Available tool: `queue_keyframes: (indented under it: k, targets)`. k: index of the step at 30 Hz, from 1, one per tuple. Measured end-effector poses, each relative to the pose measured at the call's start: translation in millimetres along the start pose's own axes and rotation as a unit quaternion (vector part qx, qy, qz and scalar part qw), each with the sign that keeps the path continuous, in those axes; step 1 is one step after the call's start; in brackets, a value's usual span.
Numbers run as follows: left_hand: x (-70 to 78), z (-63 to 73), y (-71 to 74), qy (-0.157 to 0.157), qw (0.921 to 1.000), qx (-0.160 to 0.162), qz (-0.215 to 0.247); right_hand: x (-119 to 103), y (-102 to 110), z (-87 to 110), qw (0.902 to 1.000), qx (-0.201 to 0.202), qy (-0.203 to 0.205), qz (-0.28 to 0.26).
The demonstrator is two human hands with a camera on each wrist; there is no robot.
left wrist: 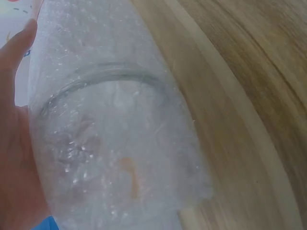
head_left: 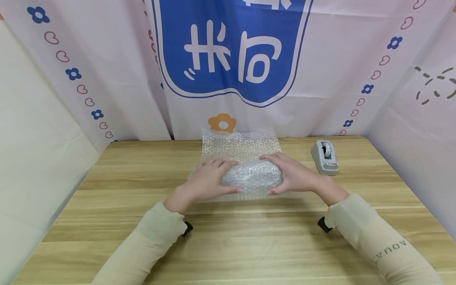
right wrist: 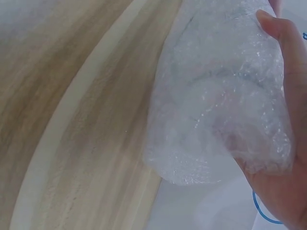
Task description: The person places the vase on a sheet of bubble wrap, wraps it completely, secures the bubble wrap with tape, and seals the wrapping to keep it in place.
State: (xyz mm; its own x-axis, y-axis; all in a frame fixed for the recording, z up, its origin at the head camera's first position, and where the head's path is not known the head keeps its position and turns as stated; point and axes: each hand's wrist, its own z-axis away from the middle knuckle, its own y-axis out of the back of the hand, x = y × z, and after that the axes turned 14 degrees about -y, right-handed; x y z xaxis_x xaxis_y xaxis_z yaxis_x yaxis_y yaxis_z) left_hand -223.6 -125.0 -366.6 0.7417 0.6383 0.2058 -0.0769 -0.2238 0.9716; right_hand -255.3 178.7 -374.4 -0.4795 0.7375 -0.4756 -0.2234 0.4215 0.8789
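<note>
**Bubble-wrapped bundle (head_left: 253, 176) held at both ends**

My left hand (head_left: 208, 180) curls round the left end, thumb on the near side. The bundle is crosswise between my hands, toward the wooden table's (head_left: 231, 245) far edge, a curved rim (left wrist: 110, 77) showing through; flat bubble wrap (head_left: 238, 146) spreads behind it. My right hand (head_left: 297, 176) grips the other end. Farther right stands a grey tape dispenser (head_left: 325, 160).
</note>
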Motion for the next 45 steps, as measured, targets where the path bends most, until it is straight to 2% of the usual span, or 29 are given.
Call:
queue_keyframes:
  k: [16, 25, 27, 30, 33, 36, 40, 45]
  targets:
    - [-0.9, -5.8, 0.2, 0.024, 0.9989, -0.011, 0.038, -4, 11, -1.8, 0.9968, -0.067, -0.036, -0.026]
    - [-3.9, -6.9, -5.8, 0.036, 0.9987, 0.018, 0.030, -7, 18, -6.0, 0.9929, -0.098, -0.054, -0.040]
    - [-4.6, -7.2, -7.2, 0.036, 0.9986, 0.022, 0.031, -9, 20, -5.7, 0.9929, -0.100, -0.061, -0.022]
    - [-5.7, -8.0, -9.0, 0.032, 0.9988, 0.025, 0.028, -13, 24, -2.8, 0.9942, -0.082, -0.059, 0.038]
    - [-6.2, -8.1, -9.9, 0.032, 0.9988, 0.025, 0.027, -22, 25, 1.4, 0.9927, -0.034, -0.028, 0.112]
    - [-5.5, -9.7, -9.8, 0.033, 0.9988, 0.024, 0.026, -30, 24, 6.7, 0.9858, 0.012, 0.006, 0.167]
    - [-4.7, -11.1, -9.0, 0.030, 0.9989, 0.024, 0.027, -37, 15, 10.4, 0.9785, 0.025, 0.028, 0.203]
    - [-5.8, -10.7, -8.9, 0.029, 0.9989, 0.021, 0.030, -37, 5, 8.8, 0.9804, 0.025, 0.028, 0.193]
